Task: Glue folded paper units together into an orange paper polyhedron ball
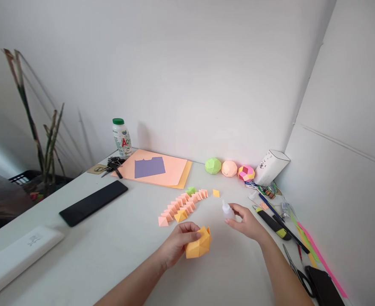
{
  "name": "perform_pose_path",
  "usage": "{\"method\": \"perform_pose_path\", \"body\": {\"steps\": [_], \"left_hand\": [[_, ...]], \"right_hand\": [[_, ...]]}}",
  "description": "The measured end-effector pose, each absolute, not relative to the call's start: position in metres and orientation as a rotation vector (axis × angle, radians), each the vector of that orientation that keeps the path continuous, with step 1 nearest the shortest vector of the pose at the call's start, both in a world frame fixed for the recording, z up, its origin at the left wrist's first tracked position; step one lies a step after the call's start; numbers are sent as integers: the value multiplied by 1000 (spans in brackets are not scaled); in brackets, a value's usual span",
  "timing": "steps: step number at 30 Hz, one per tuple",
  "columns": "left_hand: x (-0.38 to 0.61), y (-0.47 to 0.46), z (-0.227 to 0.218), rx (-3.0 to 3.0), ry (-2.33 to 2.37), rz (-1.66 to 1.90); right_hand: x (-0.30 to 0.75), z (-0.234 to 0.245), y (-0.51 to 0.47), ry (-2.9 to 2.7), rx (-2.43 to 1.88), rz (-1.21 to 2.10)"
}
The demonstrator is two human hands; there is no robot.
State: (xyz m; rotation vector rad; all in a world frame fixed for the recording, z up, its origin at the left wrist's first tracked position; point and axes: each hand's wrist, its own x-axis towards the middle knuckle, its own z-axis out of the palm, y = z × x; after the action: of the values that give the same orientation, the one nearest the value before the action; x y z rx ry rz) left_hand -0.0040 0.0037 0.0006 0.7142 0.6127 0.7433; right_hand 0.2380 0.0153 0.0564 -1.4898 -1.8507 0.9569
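Near the front of the white table, my left hand (180,243) grips a partly built faceted shape of folded orange paper (199,244). My right hand (245,221) has its fingers round a small translucent glue bottle (227,211), its thin nozzle pointing up. Beyond my left hand lie rows of folded pink paper pieces (174,206), with a folded orange piece (181,216) at their near side and a green piece (190,191) at the far end. A single small orange piece (216,193) lies apart, beyond the bottle.
Three paper balls, green (213,165), peach (229,168) and multicoloured (246,173), stand by the wall. Pink sheets (174,170), keys (115,163) and a white bottle (122,138) are at the back left. A utility knife (273,224), scissors (297,272) and phone (324,284) line the right edge.
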Motion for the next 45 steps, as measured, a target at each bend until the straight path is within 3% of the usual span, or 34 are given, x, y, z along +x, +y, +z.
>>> {"method": "perform_pose_path", "body": {"steps": [6,30,45], "left_hand": [[-5,3,2,710,532,758],[-4,3,5,745,548,783],[-4,5,3,747,507,802]], "right_hand": [[223,95,-17,-2196,-1486,956],[207,90,-23,-2416,-1571,707],[213,99,-26,-2439,-1619,746]]}}
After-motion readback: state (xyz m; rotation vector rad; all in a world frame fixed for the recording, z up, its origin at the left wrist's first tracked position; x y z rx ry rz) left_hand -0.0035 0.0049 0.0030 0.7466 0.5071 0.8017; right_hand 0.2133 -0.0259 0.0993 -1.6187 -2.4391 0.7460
